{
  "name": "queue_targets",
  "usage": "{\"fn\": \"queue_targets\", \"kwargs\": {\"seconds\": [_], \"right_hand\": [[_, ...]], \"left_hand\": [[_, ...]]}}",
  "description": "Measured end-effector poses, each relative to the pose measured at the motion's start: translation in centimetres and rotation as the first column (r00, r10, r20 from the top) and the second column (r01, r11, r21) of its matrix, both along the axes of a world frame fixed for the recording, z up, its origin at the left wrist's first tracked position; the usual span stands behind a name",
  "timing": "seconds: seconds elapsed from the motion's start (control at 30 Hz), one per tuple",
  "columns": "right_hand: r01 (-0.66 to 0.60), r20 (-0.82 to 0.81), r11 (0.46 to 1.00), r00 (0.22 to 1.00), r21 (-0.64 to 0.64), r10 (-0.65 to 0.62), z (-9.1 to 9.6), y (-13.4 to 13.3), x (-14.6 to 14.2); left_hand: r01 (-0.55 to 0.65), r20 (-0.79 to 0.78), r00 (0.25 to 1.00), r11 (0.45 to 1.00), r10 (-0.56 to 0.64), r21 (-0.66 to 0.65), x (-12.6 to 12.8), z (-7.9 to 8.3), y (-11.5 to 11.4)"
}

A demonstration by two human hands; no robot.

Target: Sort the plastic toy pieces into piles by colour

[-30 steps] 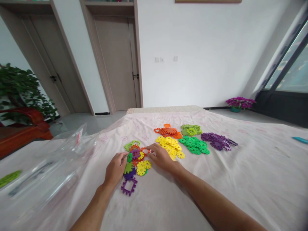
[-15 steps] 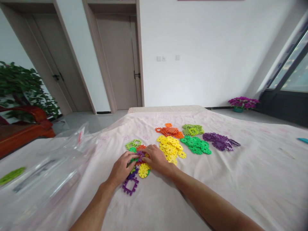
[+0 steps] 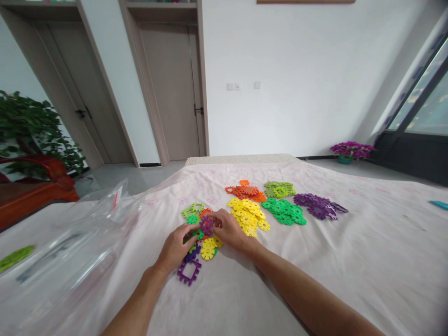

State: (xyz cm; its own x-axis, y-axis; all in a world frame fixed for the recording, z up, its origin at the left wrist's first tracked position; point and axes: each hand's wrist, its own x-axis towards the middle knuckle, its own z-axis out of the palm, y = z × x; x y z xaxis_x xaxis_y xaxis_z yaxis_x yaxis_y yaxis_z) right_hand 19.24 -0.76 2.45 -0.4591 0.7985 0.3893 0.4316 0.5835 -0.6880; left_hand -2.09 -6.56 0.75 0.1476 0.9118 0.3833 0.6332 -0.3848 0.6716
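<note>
A mixed heap of plastic gear pieces (image 3: pixel 199 233) lies on the pale cloth (image 3: pixel 315 280) before me. My right hand (image 3: pixel 229 228) pinches a small purple gear piece (image 3: pixel 206 225) just above that heap. My left hand (image 3: pixel 175 247) rests with curled fingers at the heap's left edge, fingertips touching the same purple piece. A purple square frame piece (image 3: pixel 189 272) lies nearest to me, below the left hand. Yellow gears (image 3: pixel 209 249) sit beside it.
Sorted piles lie beyond: yellow (image 3: pixel 248 215), orange (image 3: pixel 247 190), light green (image 3: pixel 279 189), dark green (image 3: pixel 284 211), purple (image 3: pixel 319 205). A clear plastic bag (image 3: pixel 70 252) lies at left, with a green piece (image 3: pixel 16 256) past it. A teal object (image 3: pixel 439 204) is at far right.
My right hand moved left from the yellow pile into the mixed heap and lifted a purple gear piece. My left hand closed in toward it.
</note>
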Motion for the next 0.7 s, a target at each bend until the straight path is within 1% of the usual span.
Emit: {"fn": "queue_targets", "kwargs": {"seconds": [0.1, 0.17, 0.23, 0.3, 0.37, 0.43, 0.47, 0.5, 0.53, 0.6, 0.63, 0.7], "right_hand": [[0.017, -0.062, 0.998, 0.998, -0.063, -0.021, 0.0, 0.6, 0.3], [-0.024, -0.163, 0.987, 0.987, -0.158, -0.003, 0.2, 1.3, 0.8], [-0.074, -0.284, 0.959, 0.959, -0.274, -0.007, 0.6, 2.3, 1.5], [-0.073, -0.391, 0.929, 0.917, -0.362, -0.08, 1.0, 3.4, 2.7], [-0.047, -0.474, 0.91, 0.864, -0.412, -0.17, 1.4, 4.6, 4.1], [-0.012, -0.556, 0.902, 0.791, -0.431, -0.255, 1.6, 6.0, 5.9], [0.021, -0.598, 0.901, 0.741, -0.434, -0.306, 1.7, 6.7, 6.9], [0.074, -0.642, 0.899, 0.675, -0.431, -0.364, 1.6, 7.6, 8.0], [0.142, -0.682, 0.89, 0.593, -0.434, -0.427, 1.6, 8.4, 9.1], [0.304, -0.729, 0.845, 0.429, -0.44, -0.534, 1.2, 9.9, 11.2], [0.387, -0.72, 0.806, 0.38, -0.447, -0.581, 0.9, 10.5, 12.2], [0.498, -0.684, 0.741, 0.341, -0.451, -0.645, 0.4, 11.2, 13.5]], "left_hand": [[-0.009, 0.015, 1.0, 1.0, 0.008, 0.012, -0.1, 0.0, 0.0], [-0.019, 0.019, 1.0, 1.0, 0.019, 0.017, -0.2, -0.1, 0.1], [-0.034, 0.019, 0.999, 0.999, 0.033, 0.024, -0.3, -0.2, 0.1], [-0.054, 0.02, 0.998, 0.998, 0.054, 0.039, -0.5, -0.3, 0.1], [-0.068, 0.025, 0.997, 0.996, 0.067, 0.056, -0.7, -0.6, 0.3], [-0.075, 0.03, 0.997, 0.995, 0.073, 0.068, -0.9, -0.9, 0.5], [-0.077, 0.034, 0.997, 0.994, 0.075, 0.072, -1.0, -1.0, 0.6], [-0.08, 0.037, 0.996, 0.994, 0.078, 0.077, -1.1, -1.2, 0.7], [-0.082, 0.038, 0.996, 0.993, 0.079, 0.081, -1.2, -1.4, 0.8], [-0.086, 0.036, 0.996, 0.993, 0.083, 0.085, -1.3, -1.6, 1.0], [-0.085, 0.033, 0.996, 0.993, 0.083, 0.085, -1.4, -1.7, 1.0], [-0.085, 0.027, 0.996, 0.993, 0.083, 0.08, -1.3, -1.8, 1.1]]}}
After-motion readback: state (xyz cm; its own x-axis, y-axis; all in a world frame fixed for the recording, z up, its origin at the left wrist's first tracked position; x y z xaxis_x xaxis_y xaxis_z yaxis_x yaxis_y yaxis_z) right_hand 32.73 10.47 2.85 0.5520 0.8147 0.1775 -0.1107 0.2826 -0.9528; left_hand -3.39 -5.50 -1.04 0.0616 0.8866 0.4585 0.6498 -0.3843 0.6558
